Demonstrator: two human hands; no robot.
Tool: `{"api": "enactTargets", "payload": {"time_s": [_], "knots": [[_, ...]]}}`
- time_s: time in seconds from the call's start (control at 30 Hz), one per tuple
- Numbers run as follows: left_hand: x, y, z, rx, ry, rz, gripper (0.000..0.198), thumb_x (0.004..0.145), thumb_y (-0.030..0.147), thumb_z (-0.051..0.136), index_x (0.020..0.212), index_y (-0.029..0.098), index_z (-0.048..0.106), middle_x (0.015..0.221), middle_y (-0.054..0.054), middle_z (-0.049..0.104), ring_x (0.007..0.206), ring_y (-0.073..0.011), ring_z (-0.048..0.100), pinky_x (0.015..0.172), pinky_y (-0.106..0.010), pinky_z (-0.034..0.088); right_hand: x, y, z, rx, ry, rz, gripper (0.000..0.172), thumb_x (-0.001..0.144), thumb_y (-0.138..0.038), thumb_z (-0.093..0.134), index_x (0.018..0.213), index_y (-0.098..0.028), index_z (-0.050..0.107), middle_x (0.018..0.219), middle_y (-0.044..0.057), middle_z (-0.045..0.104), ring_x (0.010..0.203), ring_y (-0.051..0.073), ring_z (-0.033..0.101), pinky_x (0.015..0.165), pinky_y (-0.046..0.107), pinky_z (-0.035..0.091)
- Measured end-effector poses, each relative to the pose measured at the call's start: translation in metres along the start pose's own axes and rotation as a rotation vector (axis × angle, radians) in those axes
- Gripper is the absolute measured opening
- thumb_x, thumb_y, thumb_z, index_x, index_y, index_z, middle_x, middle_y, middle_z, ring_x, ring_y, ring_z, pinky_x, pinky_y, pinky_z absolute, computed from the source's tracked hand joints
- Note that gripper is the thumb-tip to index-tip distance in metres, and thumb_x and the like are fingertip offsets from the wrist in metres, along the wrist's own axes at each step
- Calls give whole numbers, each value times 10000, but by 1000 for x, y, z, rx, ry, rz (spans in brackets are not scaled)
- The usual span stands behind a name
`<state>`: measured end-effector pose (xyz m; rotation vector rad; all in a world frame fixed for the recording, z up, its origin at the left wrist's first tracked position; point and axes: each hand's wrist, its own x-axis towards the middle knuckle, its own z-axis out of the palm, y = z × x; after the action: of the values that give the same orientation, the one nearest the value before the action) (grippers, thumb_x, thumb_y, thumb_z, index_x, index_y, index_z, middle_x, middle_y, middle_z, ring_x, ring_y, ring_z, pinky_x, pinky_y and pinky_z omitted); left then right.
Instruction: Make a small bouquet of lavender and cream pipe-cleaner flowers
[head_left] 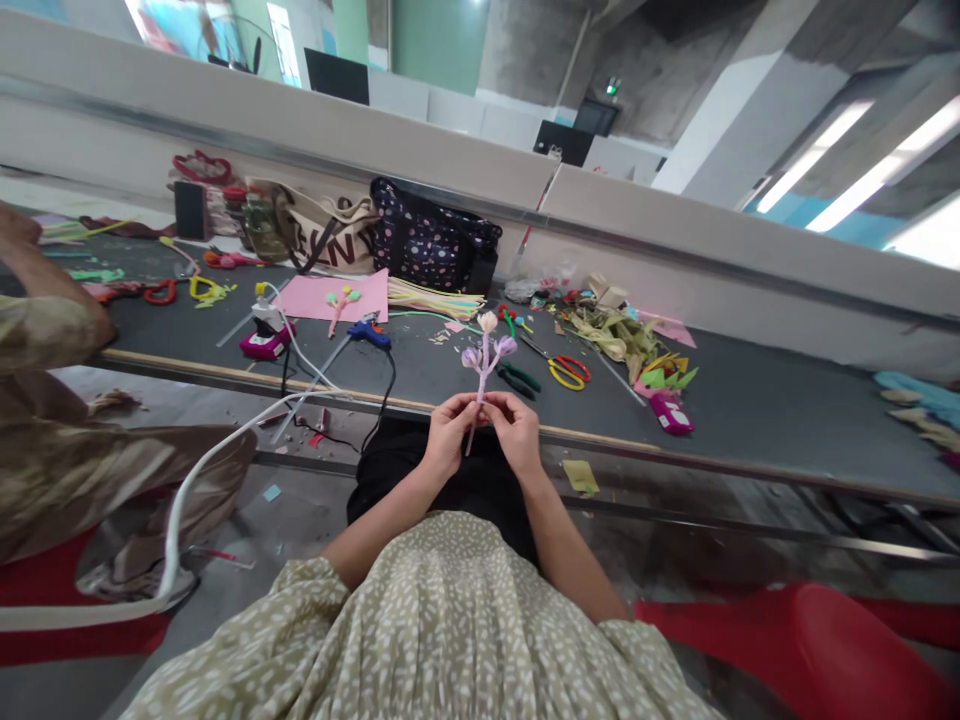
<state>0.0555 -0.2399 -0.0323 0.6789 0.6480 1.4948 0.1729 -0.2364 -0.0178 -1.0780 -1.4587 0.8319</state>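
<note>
Between my two hands a handmade paper flower stem (484, 368) stands upright, a little tilted. Its wrapped lilac stalk branches to two purple blooms and a cream one on top. My left hand (452, 428) pinches the stalk from the left, thumb and fingers closed. From the other side my right hand (514, 425) pinches it at about the same height. The stalk's lower end sticks out below my fingers, over my lap. Just beyond on the table lie dark green-handled pliers (517, 380) and scissors (568, 372) with red and yellow handles.
A blue glue gun (370, 335) with a cord lies left of the flower. Behind it are a pink sheet (300, 300), pale strips (435, 300) and a dotted bag (431, 240). Crumpled husks (619, 335) are piled right. Another person's arm (45, 280) rests at far left.
</note>
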Motion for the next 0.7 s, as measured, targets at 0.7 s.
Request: {"api": "enactTargets", "payload": {"time_s": [0.7], "knots": [[14,14,3,153,0,117,256,571,294,862,712,136,718,701,-12,660,639,-103,545,652,-232,449,-9,-11,-2,-527,82,-243,195,901,-323,551,833,-197,683,801,38,643,755,168,578,703,279,447]]}}
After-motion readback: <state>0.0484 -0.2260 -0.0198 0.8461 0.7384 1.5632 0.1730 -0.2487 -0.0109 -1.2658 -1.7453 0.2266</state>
